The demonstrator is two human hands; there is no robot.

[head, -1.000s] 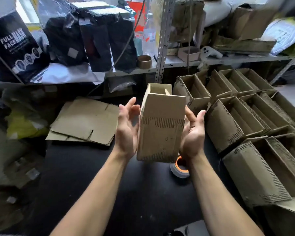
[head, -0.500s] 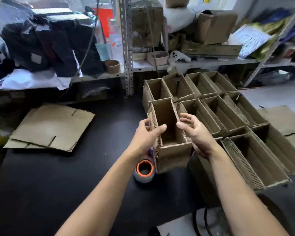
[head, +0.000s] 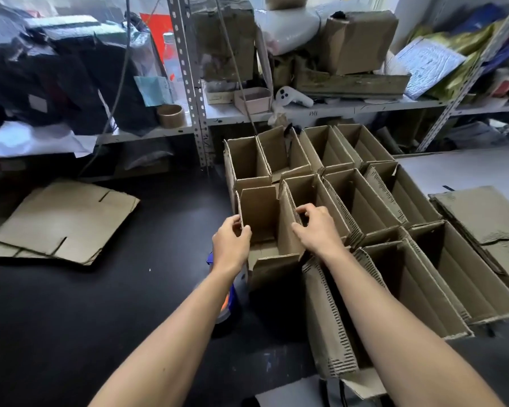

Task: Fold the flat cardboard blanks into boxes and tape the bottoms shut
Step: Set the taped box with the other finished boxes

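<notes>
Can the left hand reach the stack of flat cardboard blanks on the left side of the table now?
Probably not at once: the left hand is pinching the wall of the box. After letting go, the way to the flat blanks looks free across bare black table.

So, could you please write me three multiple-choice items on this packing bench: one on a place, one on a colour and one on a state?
1. Where is the stack of flat cardboard blanks?
A. left of the box being held
B. on the shelf
C. inside a box

2. What colour is the bench top?
A. white
B. black
C. green

3. How does the held box stand?
A. flattened
B. upside down
C. upright, top open

Answers: 1 A, it lies far left of the left hand. 2 B, its bare surface is black. 3 C, the right hand and left hand pinch its open rim.
</notes>
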